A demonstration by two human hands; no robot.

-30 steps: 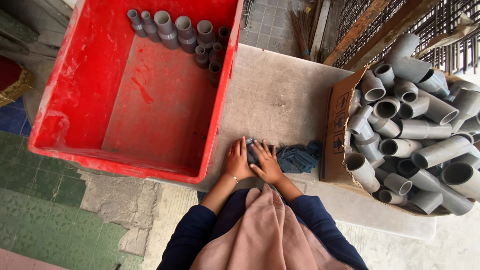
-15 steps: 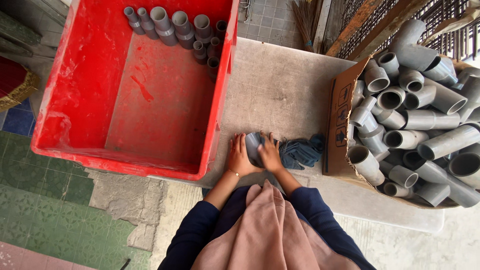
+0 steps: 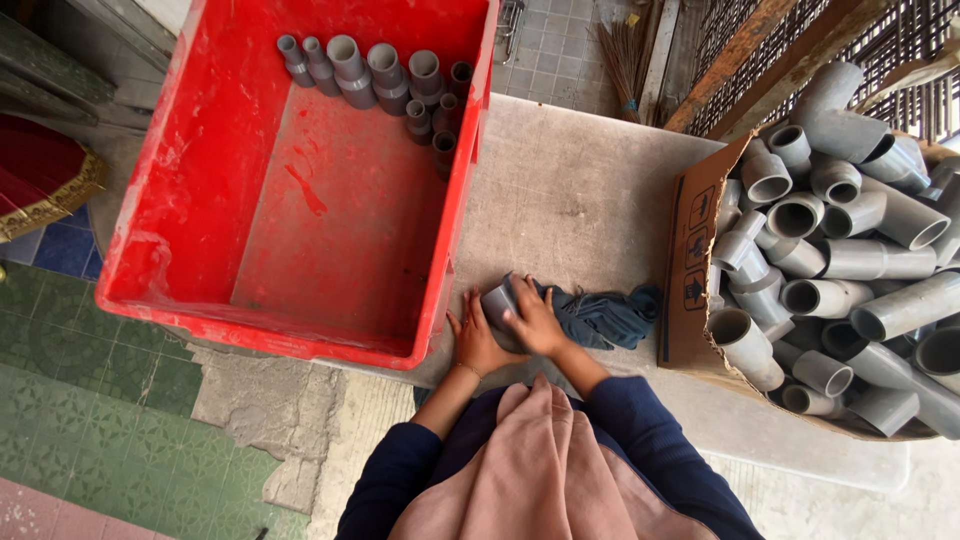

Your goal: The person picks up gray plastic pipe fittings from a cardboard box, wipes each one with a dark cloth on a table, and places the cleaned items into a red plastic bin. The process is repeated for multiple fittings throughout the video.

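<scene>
Leftmost, a red crate (image 3: 200,200) holds grey fittings (image 3: 380,75) along its far wall. Beside it, on the counter (image 3: 570,200), the left hand (image 3: 478,340) and right hand (image 3: 535,318) clasp a grey fitting (image 3: 497,302) against a blue rag (image 3: 605,315). A box (image 3: 690,260) of fittings stands right.

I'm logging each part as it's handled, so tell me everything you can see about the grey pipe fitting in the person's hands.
The grey pipe fitting is a short, smooth tube, plastic by its look, with one open round end showing. It lies on the concrete table beside the red crate. The left hand sits against its near side, the right hand covers its right part, and a blue-grey cloth lies against it. The rest is hidden.
</scene>
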